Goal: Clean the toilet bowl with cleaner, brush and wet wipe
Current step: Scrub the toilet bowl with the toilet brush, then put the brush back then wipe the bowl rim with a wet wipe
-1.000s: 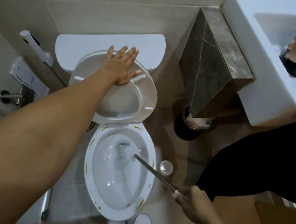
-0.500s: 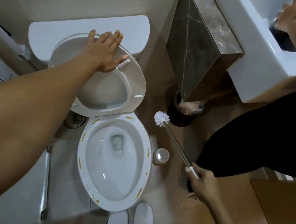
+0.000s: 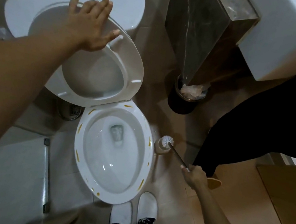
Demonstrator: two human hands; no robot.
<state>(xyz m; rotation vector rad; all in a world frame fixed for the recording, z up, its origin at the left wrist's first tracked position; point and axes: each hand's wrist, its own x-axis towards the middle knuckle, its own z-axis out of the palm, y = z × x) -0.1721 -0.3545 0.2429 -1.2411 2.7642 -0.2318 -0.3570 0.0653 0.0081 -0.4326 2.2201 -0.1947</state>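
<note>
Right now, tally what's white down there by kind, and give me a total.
Toilet: 1
Raised seat: 1
Tank: 1
Brush head: 1
Slippers: 2
Sink: 1
Total: 7

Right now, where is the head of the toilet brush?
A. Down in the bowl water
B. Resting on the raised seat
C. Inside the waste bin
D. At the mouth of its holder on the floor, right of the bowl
D: the right hand grips the toilet brush, whose white head sits at the round brush holder beside the toilet bowl.
</note>
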